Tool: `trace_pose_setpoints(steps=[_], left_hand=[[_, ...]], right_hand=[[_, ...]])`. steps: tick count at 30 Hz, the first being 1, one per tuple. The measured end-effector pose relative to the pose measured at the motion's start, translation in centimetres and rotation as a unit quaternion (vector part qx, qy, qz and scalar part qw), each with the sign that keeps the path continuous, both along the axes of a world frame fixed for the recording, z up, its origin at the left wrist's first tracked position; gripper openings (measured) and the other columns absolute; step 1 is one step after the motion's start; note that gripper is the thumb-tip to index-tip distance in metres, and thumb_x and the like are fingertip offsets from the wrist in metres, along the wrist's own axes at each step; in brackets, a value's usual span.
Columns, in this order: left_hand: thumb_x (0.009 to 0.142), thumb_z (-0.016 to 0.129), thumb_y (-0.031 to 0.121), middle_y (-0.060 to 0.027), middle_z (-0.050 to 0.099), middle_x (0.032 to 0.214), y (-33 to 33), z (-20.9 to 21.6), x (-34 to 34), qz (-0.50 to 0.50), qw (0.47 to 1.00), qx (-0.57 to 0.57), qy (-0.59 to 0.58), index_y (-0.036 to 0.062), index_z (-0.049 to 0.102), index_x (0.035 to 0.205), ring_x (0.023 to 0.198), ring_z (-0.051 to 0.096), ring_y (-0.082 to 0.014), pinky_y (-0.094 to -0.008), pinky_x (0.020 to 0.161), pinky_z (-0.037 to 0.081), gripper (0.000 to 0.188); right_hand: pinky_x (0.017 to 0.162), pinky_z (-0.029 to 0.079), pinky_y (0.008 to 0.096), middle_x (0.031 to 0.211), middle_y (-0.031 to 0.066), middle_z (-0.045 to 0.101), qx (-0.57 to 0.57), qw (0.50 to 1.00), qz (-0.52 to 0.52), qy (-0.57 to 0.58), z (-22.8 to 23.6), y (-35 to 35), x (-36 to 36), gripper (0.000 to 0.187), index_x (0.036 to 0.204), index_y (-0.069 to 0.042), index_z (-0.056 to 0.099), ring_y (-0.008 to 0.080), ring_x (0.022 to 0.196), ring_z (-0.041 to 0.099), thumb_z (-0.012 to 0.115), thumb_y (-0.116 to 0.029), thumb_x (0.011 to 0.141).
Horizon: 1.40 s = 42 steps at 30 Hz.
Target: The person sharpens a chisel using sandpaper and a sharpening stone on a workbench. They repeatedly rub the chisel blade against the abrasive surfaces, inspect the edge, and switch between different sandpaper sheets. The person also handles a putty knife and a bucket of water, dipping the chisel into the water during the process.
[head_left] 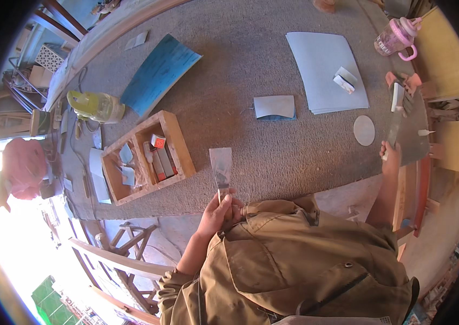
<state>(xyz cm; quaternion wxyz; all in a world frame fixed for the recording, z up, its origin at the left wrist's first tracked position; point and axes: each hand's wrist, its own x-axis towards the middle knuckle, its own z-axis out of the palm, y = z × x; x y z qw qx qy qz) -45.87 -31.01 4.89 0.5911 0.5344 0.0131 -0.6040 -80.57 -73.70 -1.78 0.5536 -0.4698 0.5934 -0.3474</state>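
Observation:
My left hand [220, 215] is closed round the handle of a putty knife [221, 165], close to my body at the table's near edge. Its broad metal blade points away from me over the carpeted table. At the right end of the table my right hand [391, 150] grips a second scraper [393, 128] by its pale handle. That blade also points away, toward a white block [397, 97] and a grey and orange work glove [412, 86]. A round white disc [364, 130] lies to the left of this hand.
A wooden tray [185, 154] with small tools and a little box stands left. Behind it are a yellow-green jug [95, 106] and a blue sheet [160, 73]. White sheets [321, 65] bear a small white block [344, 83]. A folded sheet [274, 107] and pink-lidded cup [395, 37] lie beyond.

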Motion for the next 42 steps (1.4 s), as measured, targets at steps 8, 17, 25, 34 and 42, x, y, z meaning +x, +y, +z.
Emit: trace_pose_setpoints(steps=[8,17,25,34,42], left_hand=[[0.093,0.042,0.046,-0.0115,0.059,0.088,-3.0,-7.4,0.0,0.056,0.996,0.037,0.059,0.0014,0.045,0.114,0.065,0.058,-0.0174,-0.0305,0.057,0.048,0.049],[0.098,0.035,0.035,-0.0114,0.059,0.085,-3.7,-7.8,-1.6,0.059,0.997,0.009,0.046,0.0049,0.044,0.113,0.067,0.059,-0.0193,-0.0327,0.063,0.050,0.035],[0.095,0.039,0.028,-0.0179,0.060,0.087,-3.0,-12.2,-3.3,0.005,0.976,0.010,-0.218,0.0003,0.040,0.111,0.077,0.061,-0.0301,-0.0387,0.066,0.047,0.031],[0.095,0.039,0.030,-0.0303,0.058,0.093,-3.8,-11.4,-2.5,-0.030,0.966,0.057,-0.250,-0.0026,0.041,0.107,0.088,0.058,-0.0419,-0.0443,0.073,0.045,0.035],[0.095,0.039,0.033,-0.0208,0.059,0.091,-3.9,-10.4,-2.0,0.008,0.990,0.042,-0.135,-0.0019,0.044,0.102,0.083,0.059,-0.0298,-0.0386,0.071,0.046,0.036]], right_hand=[[0.055,0.043,0.0384,0.079,0.0121,0.057,0.020,0.967,0.244,0.073,4.5,12.7,14.5,0.030,0.114,-0.003,0.045,0.0218,0.061,0.053,0.047,-0.024,0.093],[0.067,0.048,0.0462,0.078,0.0276,0.057,-0.186,0.735,0.606,0.241,4.8,24.8,23.6,0.042,0.127,-0.007,0.047,0.0419,0.073,0.058,0.051,-0.021,0.087],[0.062,0.049,0.0459,0.087,0.0290,0.056,-0.197,0.705,0.591,0.339,5.3,28.0,24.8,0.041,0.124,0.001,0.046,0.0413,0.071,0.059,0.045,-0.018,0.088],[0.064,0.050,0.0464,0.086,0.0289,0.056,-0.204,0.718,0.538,0.391,3.9,30.1,26.6,0.042,0.126,0.000,0.045,0.0419,0.073,0.060,0.043,-0.020,0.089],[0.064,0.051,0.0453,0.090,0.0281,0.057,-0.222,0.698,0.544,0.409,3.3,29.4,27.2,0.041,0.126,0.000,0.046,0.0406,0.075,0.061,0.042,-0.019,0.089]])
